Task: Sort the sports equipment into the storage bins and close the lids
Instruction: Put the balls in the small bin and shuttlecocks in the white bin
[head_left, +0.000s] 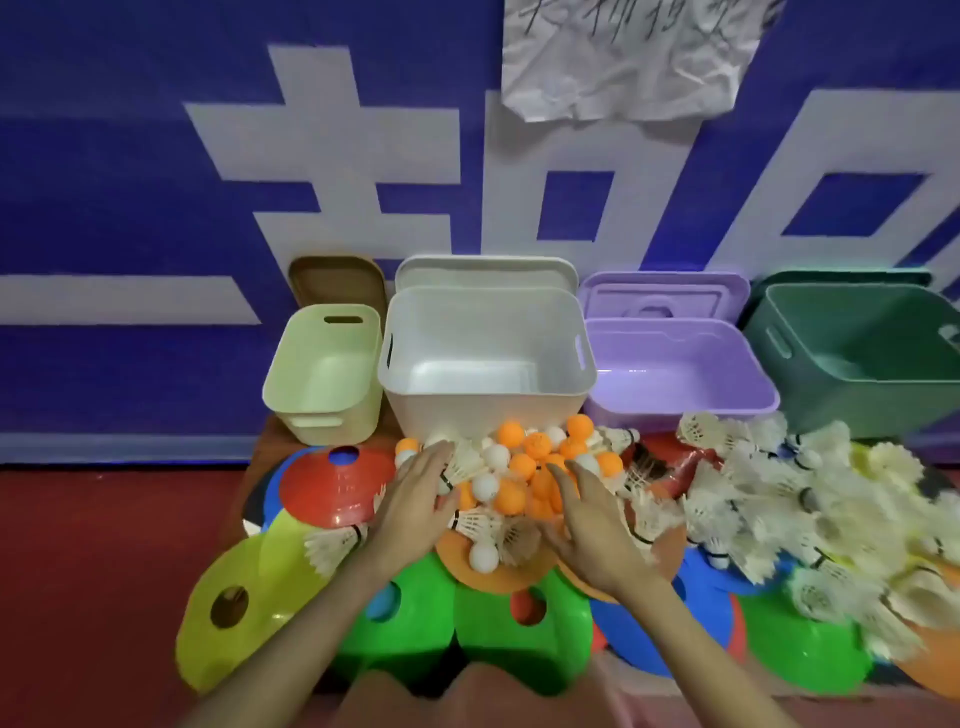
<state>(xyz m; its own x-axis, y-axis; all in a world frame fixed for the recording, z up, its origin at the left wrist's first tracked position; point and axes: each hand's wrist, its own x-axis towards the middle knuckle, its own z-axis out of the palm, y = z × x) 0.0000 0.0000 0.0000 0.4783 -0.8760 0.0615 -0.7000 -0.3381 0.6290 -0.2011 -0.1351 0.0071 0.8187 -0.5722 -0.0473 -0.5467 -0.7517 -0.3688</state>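
A heap of orange and white table-tennis balls (524, 462) lies in front of the empty white bin (485, 400). My left hand (415, 506) rests on the heap's left side, my right hand (589, 525) on its right, both with fingers spread and holding nothing. White shuttlecocks (810, 499) pile up to the right. Flat cone markers lie around: red (332, 483), yellow (249, 587), green (514, 639). A pale-yellow bin (324, 374), a purple bin (685, 384) and a green bin (862, 358) stand open beside the white one.
Lids lean behind the bins against the blue wall: brown (337, 283), white (485, 270), purple (662, 296). A crumpled paper sheet (623, 57) hangs on the wall. Red floor (104, 571) lies to the left.
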